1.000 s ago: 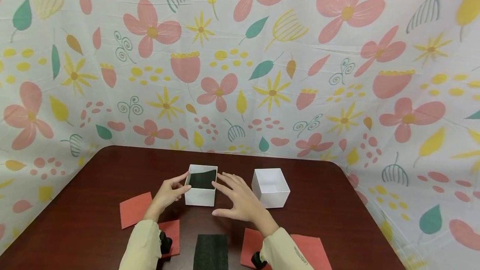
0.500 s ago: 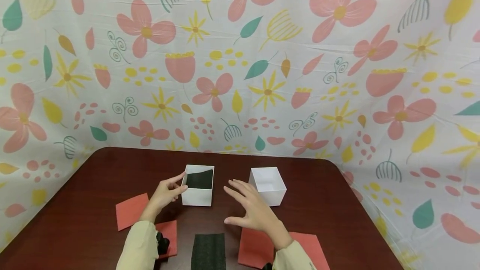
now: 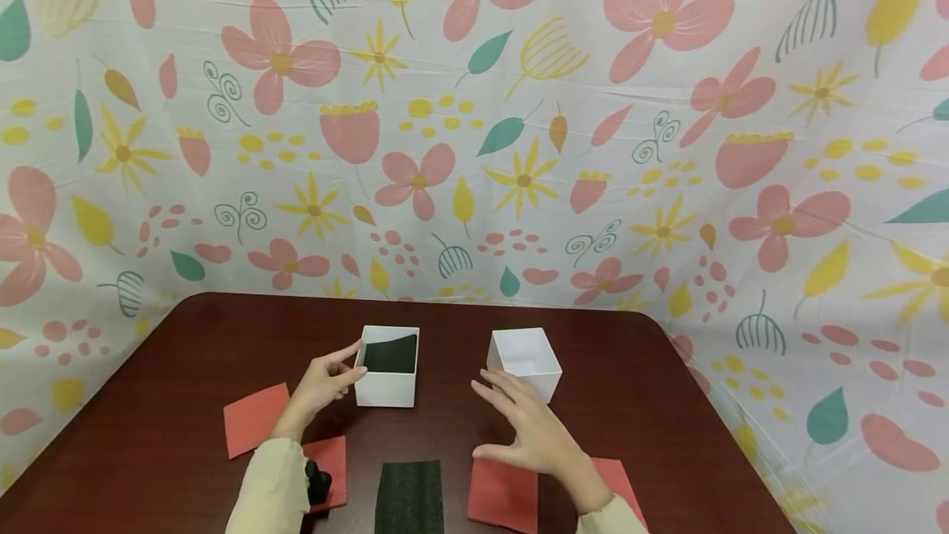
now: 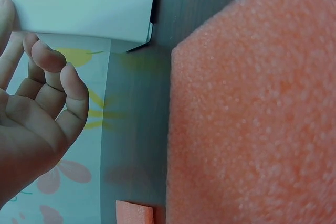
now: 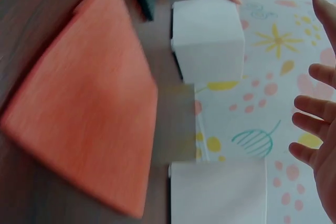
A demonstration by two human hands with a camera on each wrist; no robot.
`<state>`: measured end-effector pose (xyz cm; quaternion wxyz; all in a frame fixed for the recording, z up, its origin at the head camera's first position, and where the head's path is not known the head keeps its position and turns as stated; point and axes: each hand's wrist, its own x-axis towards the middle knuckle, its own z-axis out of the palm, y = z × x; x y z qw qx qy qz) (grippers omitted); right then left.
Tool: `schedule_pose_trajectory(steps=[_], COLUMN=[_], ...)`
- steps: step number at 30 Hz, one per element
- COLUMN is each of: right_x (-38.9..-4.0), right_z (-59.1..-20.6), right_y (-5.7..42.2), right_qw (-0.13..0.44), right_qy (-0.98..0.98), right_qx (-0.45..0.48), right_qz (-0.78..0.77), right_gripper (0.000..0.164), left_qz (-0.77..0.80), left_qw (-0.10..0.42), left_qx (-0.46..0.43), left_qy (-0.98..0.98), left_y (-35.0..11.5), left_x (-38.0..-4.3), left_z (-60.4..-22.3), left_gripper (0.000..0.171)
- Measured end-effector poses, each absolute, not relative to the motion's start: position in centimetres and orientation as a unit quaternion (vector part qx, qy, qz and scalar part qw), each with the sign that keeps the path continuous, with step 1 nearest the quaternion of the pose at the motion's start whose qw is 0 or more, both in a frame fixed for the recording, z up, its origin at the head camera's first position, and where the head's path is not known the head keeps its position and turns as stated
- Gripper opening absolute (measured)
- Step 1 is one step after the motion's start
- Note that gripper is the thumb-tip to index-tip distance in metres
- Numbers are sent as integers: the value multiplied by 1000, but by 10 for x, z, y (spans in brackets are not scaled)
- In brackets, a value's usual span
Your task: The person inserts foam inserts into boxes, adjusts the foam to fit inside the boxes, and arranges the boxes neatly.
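My left hand holds the left side of an open-topped white box, its thumb at the front corner and index finger along the rim. The other fingers of that hand curl in below the box side, as the left wrist view shows. Inside this box lies a black foam sheet. My right hand is spread, fingers apart and holding nothing. Its fingertips overlap the lower left of a second white box in the head view; that box has a bare white inside. Below the right hand lies a red foam piece.
Another black foam piece lies at the near middle of the dark wooden table. More red foam pieces lie at the left, under the left wrist, and under the right forearm. A flower-printed cloth hangs behind the table.
My right hand has left the right side of the left box and moved right and nearer, to the front of the second box. The left hand stays at its box. The view has shifted slightly.
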<state>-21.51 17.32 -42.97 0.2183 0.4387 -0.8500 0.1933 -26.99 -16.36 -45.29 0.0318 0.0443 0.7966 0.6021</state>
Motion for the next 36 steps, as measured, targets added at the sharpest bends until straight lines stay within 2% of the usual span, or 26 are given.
schedule_pose_trajectory(steps=[9,19,26,36], right_x=[-206,-196,-190,-181], right_z=[-436,-446,-448,-452], right_y=[201,230,248,276], right_qw=[185,180,141,159], right_qy=[-874,-885,-899,-903], right_qx=[403,379,349,356], right_qz=[200,204,223,182], right_gripper=[86,84,84,81], left_qz=[604,603,599,600], left_qw=[34,37,36,34], left_qx=[49,60,58,51], left_qy=[794,794,798,798], left_y=[-165,-164,-164,-165], left_x=[-271,-272,-273,-271], left_z=[-455,-456,-455,-455], left_gripper=[56,56,55,55])
